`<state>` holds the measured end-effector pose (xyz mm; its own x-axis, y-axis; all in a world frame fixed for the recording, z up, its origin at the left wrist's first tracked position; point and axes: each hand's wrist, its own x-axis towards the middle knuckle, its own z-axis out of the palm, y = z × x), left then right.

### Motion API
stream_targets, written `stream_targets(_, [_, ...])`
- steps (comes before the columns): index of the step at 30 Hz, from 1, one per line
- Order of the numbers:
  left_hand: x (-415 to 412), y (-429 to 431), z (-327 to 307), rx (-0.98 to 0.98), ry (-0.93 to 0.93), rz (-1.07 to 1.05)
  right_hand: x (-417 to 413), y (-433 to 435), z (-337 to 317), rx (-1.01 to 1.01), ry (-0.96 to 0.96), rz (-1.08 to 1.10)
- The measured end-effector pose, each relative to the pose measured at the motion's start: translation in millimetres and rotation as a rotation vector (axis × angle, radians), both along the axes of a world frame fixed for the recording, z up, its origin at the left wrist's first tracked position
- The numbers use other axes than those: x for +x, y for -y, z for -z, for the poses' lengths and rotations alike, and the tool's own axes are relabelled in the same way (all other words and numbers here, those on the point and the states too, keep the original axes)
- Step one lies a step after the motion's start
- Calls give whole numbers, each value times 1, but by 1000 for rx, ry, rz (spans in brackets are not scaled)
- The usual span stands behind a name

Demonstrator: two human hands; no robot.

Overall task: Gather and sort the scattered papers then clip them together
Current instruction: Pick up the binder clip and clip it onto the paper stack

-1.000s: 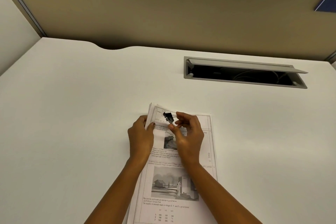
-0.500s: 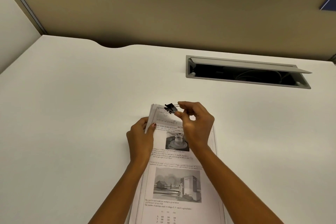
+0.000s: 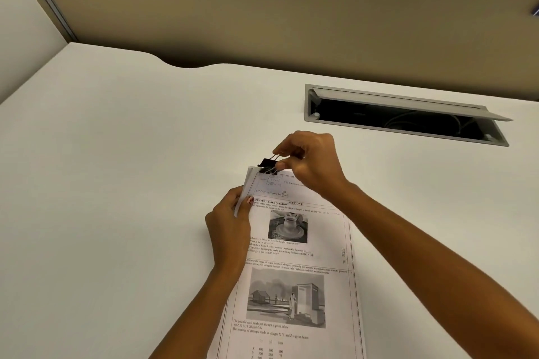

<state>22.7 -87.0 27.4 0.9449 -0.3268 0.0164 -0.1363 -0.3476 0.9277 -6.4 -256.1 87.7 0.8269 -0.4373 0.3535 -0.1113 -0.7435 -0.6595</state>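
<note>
- Since a second ago the binder clip has travelled from over the printed page to the far edge of the papers, close to their far left corner; whether its mouth already bites the sheets cannot be told.
- The right hand is beyond that far edge, with thumb and fingers clamped on the clip's wire handles.
- The left hand grips the stack's left edge, thumb on top and fingers curled beneath, lifting that corner slightly off the tabletop.
- The stack runs from mid-table to the near edge of view, and the sheets fan a little at the lifted left edge.
- Risk, as I judge it: because of that fanning, the clip could catch only the upper sheets. If the handles are let go too soon, it may snap shut askew or slide off.
- The white tabletop looks smooth, so loose pages would slip easily.
- Far right there is an open cable hatch, and a beige partition stands behind.
</note>
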Motion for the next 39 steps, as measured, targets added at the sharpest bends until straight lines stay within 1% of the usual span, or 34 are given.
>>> stream_targets(4, [0,0,1,-15,22,3,9,0,-7,-39,-129,-92])
stream_targets(12, [0,-1,4,-40,59,4,23,2,-18,23,-277,-204])
stream_targets(18, [1,-1,5,-45,55,-9,24,4,-19,74,-362,-231])
stream_targets(21, [1,-1,4,-46,38,-6,15,4,-14,50,-364,-234])
stream_targets(22, [1,-1,4,-42,33,-3,10,3,-12,52,-335,-210])
stream_targets(24, [2,-2,4,-37,18,0,-2,-1,-6,98,-221,-101])
stream_targets(27, [3,-3,4,-51,-13,1,-25,-9,4,130,-13,127])
stream_targets(31, [6,-5,-1,-85,-72,-15,-61,-24,24,226,135,423])
stream_targets(33, [9,-7,-4,-127,-108,-32,-79,-33,33,331,182,519])
stream_targets(35, [10,-11,-8,-167,-135,-38,-96,-40,37,441,206,567])
stream_targets(37, [12,-14,-14,-197,-139,-26,-112,-46,38,541,192,587])
stream_targets(39, [13,-15,-21,-225,-129,-20,-123,-50,40,664,136,561])
